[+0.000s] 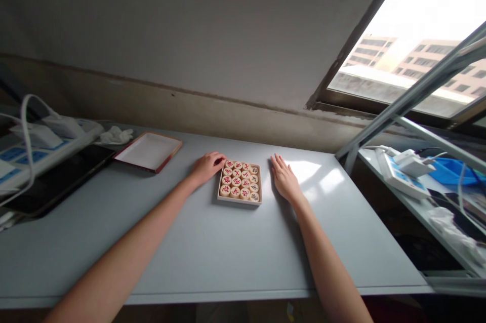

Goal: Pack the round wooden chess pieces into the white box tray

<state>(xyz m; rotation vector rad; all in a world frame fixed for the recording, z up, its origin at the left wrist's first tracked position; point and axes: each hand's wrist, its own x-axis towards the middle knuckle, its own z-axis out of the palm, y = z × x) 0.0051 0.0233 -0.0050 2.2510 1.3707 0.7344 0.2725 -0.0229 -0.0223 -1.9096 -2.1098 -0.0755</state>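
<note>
A shallow box [240,201] filled with round wooden Chinese chess pieces [236,182] lies on the grey table. Most of the pieces bear red characters; those in the right column have dark ones. At the box's upper left corner is my left hand [207,167], its fingers loosely bent with a gap at the thumb. Whether its fingertips touch the box is hard to see. My right hand [284,177] rests flat on the table, right of the box and apart from it, fingers stretched out and holding nothing.
Left of my hands lies a box lid [150,151], its pale inside facing up. Farther left are a dark tablet [72,176], a power strip [49,143] with white plugs, and crumpled tissue [116,135]. A metal frame [402,103] and another power strip [404,173] stand at right.
</note>
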